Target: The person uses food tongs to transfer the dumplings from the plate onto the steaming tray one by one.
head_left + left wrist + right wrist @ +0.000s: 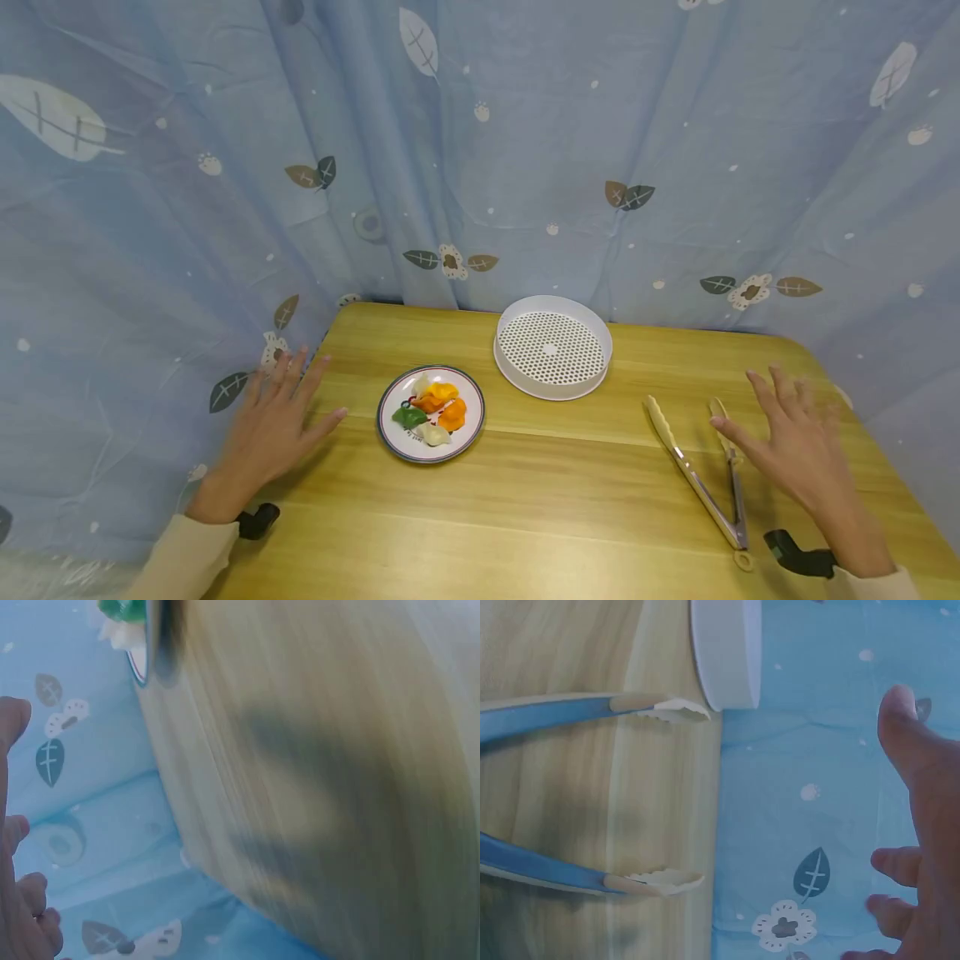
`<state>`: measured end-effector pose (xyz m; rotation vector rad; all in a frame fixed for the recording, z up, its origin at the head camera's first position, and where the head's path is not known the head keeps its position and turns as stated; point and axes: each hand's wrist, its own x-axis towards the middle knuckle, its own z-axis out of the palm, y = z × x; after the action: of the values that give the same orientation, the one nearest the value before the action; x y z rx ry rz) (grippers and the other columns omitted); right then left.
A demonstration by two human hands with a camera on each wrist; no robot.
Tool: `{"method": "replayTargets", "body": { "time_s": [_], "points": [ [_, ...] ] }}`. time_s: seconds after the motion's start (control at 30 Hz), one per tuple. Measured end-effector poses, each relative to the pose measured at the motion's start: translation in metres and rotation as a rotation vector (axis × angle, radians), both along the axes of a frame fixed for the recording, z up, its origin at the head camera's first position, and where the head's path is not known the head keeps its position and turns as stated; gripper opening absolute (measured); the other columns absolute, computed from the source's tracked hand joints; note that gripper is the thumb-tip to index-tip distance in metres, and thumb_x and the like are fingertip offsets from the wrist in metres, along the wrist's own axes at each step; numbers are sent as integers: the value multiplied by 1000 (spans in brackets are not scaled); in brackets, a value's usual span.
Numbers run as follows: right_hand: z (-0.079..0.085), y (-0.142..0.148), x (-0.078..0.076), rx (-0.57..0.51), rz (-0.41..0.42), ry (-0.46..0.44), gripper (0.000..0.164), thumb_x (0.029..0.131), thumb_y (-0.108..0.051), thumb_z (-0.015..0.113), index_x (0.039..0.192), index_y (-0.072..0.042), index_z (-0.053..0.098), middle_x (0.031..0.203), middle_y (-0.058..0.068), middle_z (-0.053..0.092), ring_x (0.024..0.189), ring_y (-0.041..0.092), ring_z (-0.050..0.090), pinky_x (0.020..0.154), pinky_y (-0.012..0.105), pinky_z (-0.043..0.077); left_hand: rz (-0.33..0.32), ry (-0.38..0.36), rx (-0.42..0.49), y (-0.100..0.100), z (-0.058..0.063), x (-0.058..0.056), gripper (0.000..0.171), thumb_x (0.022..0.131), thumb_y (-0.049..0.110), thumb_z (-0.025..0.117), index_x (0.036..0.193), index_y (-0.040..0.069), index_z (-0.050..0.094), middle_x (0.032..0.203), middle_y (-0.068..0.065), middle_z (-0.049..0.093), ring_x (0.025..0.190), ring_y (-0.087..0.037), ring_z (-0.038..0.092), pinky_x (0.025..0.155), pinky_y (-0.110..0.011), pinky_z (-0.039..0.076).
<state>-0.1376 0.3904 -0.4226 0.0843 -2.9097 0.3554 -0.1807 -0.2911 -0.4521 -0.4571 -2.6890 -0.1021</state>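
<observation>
Two edges of the desk [555,500] flank open wood between the hands. Both hang spread wide, a plate [427,453] of dumplings [452,415] right of the left hand [273,429], tongs [702,493] left of the right hand [806,454].

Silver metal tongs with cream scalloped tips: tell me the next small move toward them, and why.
I'd probably ease the empty right grip down toward the tongs: they lie spread and unheld on the yellow-brown wooden table, nearest that grip.
</observation>
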Motion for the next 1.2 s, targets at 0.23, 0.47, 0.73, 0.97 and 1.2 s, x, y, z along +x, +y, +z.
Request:
{"method": "replayTargets", "body": {
  "time_s": [0.23,0.47,0.73,0.97,1.2],
  "points": [
    [-2,-10,4,-38,-30,-54,79,91,-58,52,143,0,38,127,33,50,94,51,57,54,48,45,-111,-18,175,15,-8,-1,74,89,39,65,149,10,32,142,-22,42,127,-43,40,100,-59,30],
    [-17,-16,8,-98,-31,-94,65,90,-59,53,108,3,62,102,23,63,85,38,61,59,45,47,-133,-135,355,29,-16,-1,55,91,26,66,136,1,48,129,-21,54,113,-40,53,90,-55,41],
    [-38,-12,17,-134,-88,-245,86,84,-67,54,123,9,49,105,34,48,80,37,53,59,45,42,-106,-439,615,42,-29,-4,54,93,31,63,138,10,44,123,-19,56,98,-29,61,78,-45,50],
    [-54,-13,24,-165,-107,-255,100,83,-68,55,133,16,33,111,43,42,88,50,51,62,51,43,-70,-565,743,52,-39,-5,59,90,39,65,139,14,43,122,-14,55,100,-25,59,79,-40,50],
    [-66,-17,26,-169,-89,-256,112,80,-67,60,133,26,25,111,48,43,92,57,51,67,58,45,-32,-635,789,62,-50,-7,60,87,42,67,137,17,44,117,-9,57,92,-20,57,78,-35,47]
  ]
}}
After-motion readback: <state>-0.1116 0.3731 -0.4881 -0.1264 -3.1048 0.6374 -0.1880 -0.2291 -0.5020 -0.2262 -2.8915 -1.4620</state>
